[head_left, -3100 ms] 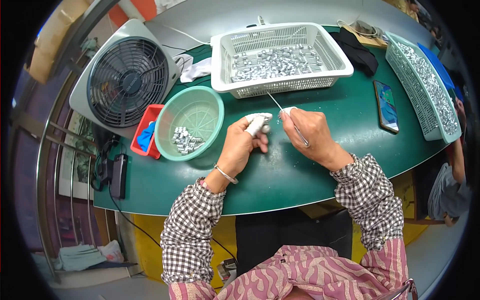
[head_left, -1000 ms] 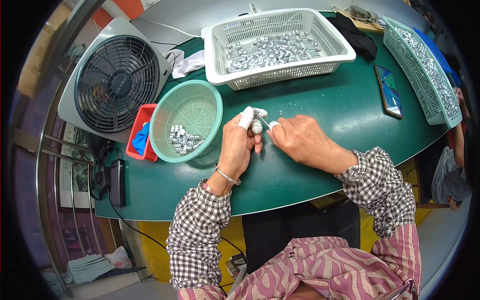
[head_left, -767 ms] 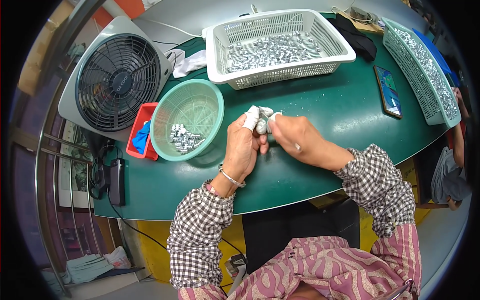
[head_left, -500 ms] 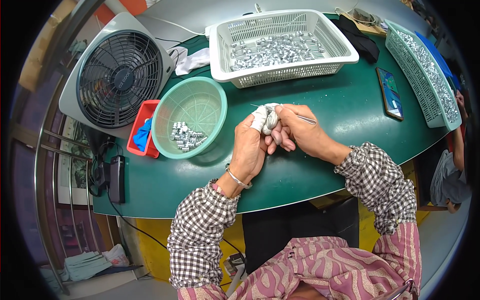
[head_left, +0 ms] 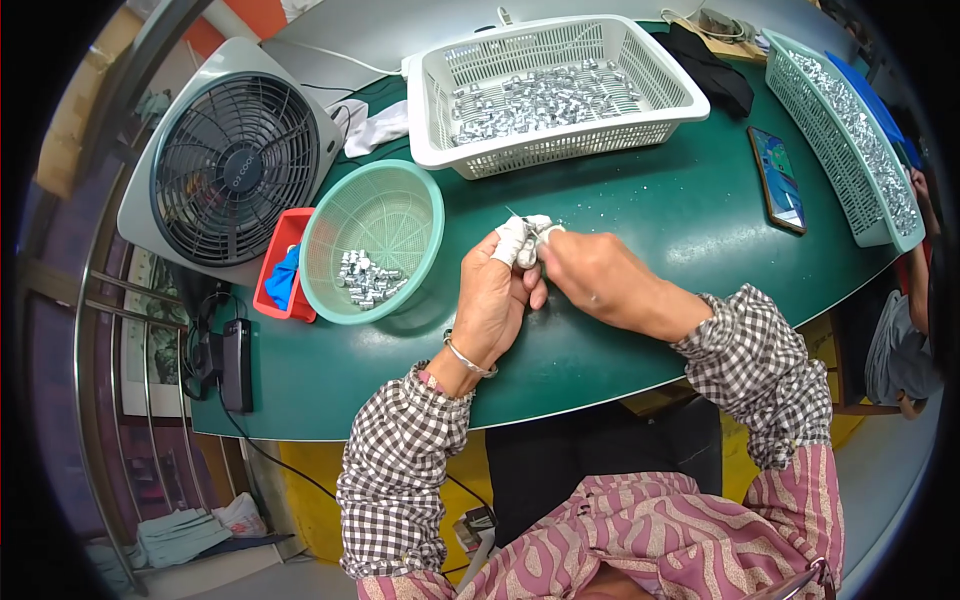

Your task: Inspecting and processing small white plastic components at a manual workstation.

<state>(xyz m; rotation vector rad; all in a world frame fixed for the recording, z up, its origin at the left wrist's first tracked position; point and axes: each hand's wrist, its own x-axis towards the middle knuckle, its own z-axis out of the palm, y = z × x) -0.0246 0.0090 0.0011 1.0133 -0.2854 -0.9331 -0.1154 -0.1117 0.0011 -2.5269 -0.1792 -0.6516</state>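
Observation:
My left hand (head_left: 490, 300) is raised over the green table, its fingers closed and pinching. White wraps cover several fingertips. Against it presses my right hand (head_left: 605, 275), closed, knuckles up. The thin tip of a metal tool (head_left: 515, 213) pokes out beyond the joined fingertips; the rest of it is hidden now. What my left fingers grip is too small and covered to make out. To the left, a round green sieve basket (head_left: 428, 235) tilts, with a small heap of silvery metal cylinders (head_left: 370, 280) in it.
A white basket (head_left: 575, 140) of metal pieces stands at the back, a long green basket (head_left: 825, 150) of them at right. A phone (head_left: 777, 180) lies nearby. At left are a fan (head_left: 235, 170) and a red bin (head_left: 270, 290) with blue cloth.
My right hand has rolled over and closed against the left fingertips. The tool's looped end, seen before at my right hand, is now out of sight. Both hands stay in nearly the same place.

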